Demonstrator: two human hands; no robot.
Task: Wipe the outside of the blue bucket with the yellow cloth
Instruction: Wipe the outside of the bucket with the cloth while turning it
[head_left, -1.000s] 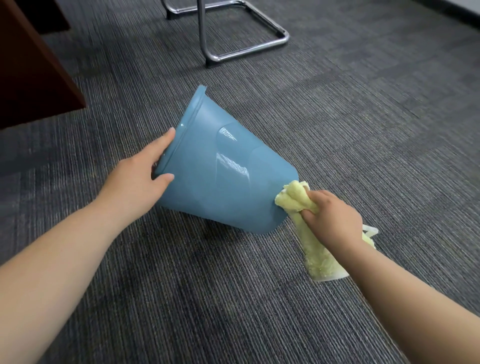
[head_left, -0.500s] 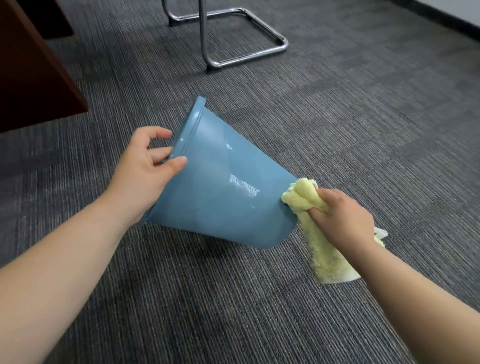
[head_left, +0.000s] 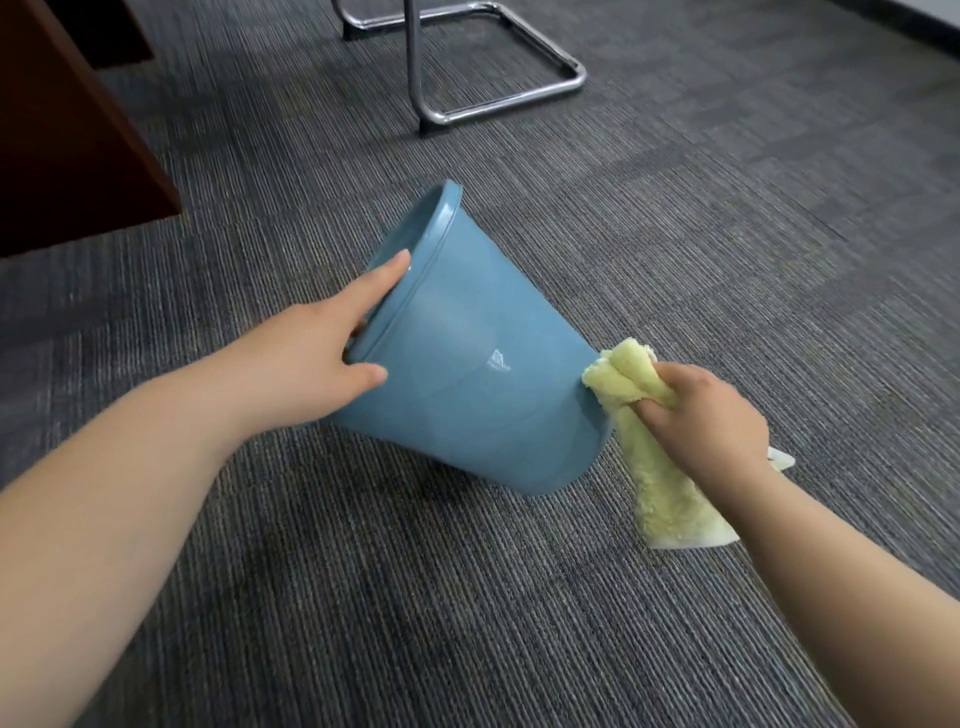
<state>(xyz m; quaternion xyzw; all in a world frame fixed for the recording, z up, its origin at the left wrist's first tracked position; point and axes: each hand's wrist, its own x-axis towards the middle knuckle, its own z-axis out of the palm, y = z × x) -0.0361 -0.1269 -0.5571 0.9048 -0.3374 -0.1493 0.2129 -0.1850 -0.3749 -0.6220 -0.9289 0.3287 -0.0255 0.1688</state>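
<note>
the blue bucket (head_left: 467, 395) is tilted on the carpet (head_left: 415, 597), gripped at its rim by the left hand (head_left: 311, 358). the bunched yellow cloth (head_left: 654, 462) is clutched in the right hand (head_left: 711, 421) and pressed against the bucket's base.

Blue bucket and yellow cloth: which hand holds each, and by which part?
The left hand grips the tilted blue plastic bucket by its rim, thumb on the outer wall. The right hand grips the fluffy yellow cloth around its bunched middle.
</note>
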